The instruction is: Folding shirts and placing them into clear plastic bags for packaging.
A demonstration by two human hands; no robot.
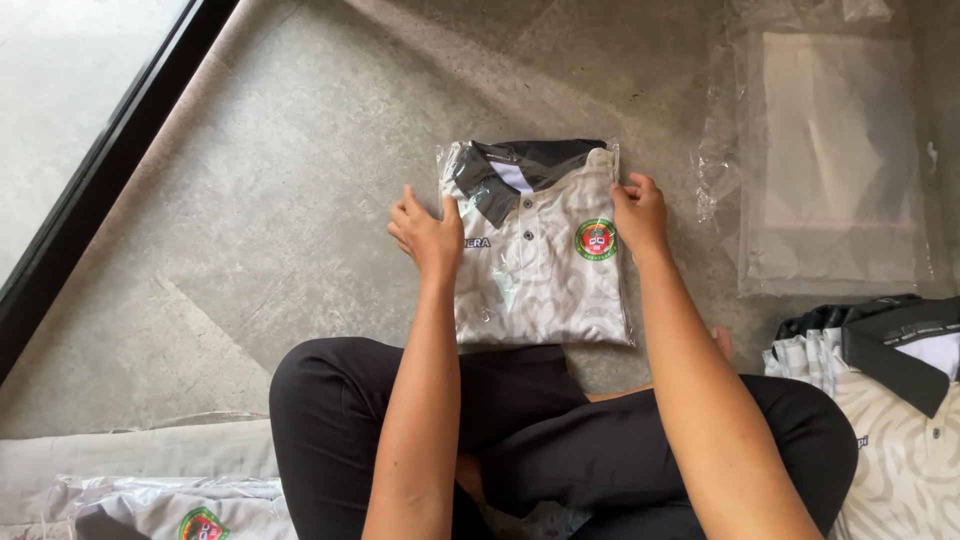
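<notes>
A folded, clear-bagged polo shirt [540, 255] is lying on the concrete floor [280, 200] before the crossed legs, collar pointing far, long axis running near-to-far. The left hand [428, 235] and right hand [640, 212] are pressing flat, fingers loosely open, gripping nothing, on its left and right edges.

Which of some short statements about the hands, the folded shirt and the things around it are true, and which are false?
1. Both hands rest on the bagged folded shirt. True: left hand, right hand.
2. The shirt's collar is red. False: it is dark.
3. Empty clear bags lie to the right. True.
4. The shirt lies on a wooden table. False: it lies on the grey floor.
5. The right hand holds scissors. False: it holds no tool and rests on the shirt.
</notes>
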